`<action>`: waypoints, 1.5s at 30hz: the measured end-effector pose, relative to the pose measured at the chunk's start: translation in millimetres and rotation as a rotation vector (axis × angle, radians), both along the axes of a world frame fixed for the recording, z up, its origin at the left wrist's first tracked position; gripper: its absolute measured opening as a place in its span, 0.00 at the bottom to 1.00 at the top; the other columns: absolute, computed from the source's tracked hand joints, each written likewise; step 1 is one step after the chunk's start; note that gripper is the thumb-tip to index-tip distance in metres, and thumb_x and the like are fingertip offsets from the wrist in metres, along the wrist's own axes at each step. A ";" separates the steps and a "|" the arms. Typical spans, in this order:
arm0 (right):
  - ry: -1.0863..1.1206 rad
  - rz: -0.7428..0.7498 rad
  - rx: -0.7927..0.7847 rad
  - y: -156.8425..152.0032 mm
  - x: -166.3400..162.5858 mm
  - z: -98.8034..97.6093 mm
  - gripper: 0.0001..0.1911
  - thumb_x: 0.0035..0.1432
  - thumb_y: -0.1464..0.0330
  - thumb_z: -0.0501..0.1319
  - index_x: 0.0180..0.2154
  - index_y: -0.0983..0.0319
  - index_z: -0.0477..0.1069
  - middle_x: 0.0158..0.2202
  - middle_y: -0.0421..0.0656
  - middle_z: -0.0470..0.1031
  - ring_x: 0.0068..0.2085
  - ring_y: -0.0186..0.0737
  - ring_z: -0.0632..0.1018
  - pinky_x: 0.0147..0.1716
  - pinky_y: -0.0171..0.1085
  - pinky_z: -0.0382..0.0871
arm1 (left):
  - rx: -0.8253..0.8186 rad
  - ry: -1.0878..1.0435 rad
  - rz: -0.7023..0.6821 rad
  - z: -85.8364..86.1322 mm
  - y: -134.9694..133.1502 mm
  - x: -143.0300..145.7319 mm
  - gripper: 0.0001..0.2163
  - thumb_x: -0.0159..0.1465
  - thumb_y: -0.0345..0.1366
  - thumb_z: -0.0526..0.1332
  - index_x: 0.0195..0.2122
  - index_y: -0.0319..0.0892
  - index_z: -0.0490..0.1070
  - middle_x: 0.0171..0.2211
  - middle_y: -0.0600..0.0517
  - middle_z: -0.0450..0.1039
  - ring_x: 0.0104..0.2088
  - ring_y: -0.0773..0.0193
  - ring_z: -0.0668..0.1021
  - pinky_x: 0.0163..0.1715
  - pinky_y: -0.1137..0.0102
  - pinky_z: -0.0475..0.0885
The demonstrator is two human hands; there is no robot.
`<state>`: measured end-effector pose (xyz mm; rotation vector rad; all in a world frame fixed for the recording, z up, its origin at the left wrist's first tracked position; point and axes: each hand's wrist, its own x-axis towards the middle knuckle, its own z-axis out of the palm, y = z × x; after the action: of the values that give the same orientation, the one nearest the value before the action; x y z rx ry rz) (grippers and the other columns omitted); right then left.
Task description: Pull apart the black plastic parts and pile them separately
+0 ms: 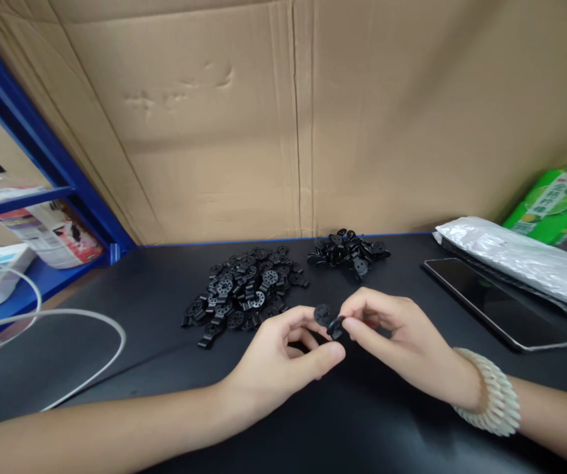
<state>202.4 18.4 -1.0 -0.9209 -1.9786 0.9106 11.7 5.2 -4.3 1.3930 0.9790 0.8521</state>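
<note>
Black plastic everywhere on this dark counter [139, 296], and the action is right in the middle. Both hands meet over one small part [323, 315], held just above the surface and in front of the big pile [246, 289]. The left hand [283, 359] has its forefinger and thumb pinching the round piece from the near side. The right hand [396, 342], with a coiled band [490, 398] on its wrist, closes its fingertips on the part's other edge. A smaller dark bit sits at the lower edge; whether it is already seated, I cannot tell.

My read: this is the fitting stage, two pieces being mated between the fingertips. It calls for a steady left hold, fine alignment from the right and a short, firm squeeze.

A smaller pile [347, 251] lies further back, near the cardboard [214, 131]. A phone [495, 299] lies to the right, well apart, and a white cable [90, 316] loops across on the left.
</note>
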 end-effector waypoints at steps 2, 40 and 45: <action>0.004 0.026 -0.033 -2.4 -2.0 -0.4 0.07 0.63 0.66 0.56 0.32 0.60 0.67 0.25 0.38 0.68 0.26 0.32 0.68 0.26 0.31 0.63 | 0.022 -0.031 0.027 -0.2 -1.9 -0.5 0.11 0.56 0.37 0.66 0.37 0.37 0.71 0.30 0.52 0.69 0.28 0.68 0.71 0.24 0.74 0.73; 0.085 0.134 -0.405 0.0 -7.9 -9.9 0.13 0.63 0.62 0.54 0.29 0.62 0.64 0.22 0.36 0.68 0.18 0.26 0.63 0.16 0.26 0.56 | 0.109 0.071 0.047 21.4 1.1 -4.9 0.08 0.58 0.35 0.63 0.35 0.36 0.75 0.24 0.54 0.71 0.22 0.70 0.73 0.25 0.75 0.73; 0.122 0.161 -0.449 -0.9 -6.9 -8.0 0.15 0.64 0.59 0.53 0.31 0.63 0.66 0.24 0.38 0.68 0.21 0.27 0.64 0.17 0.27 0.58 | 0.483 0.474 0.147 78.8 42.9 -40.4 0.08 0.56 0.34 0.63 0.34 0.38 0.77 0.30 0.50 0.77 0.29 0.66 0.77 0.32 0.72 0.73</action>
<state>195.5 17.5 -9.0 -0.9278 -1.7943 1.5084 -28.7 48.1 74.5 2.0156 1.3010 0.9260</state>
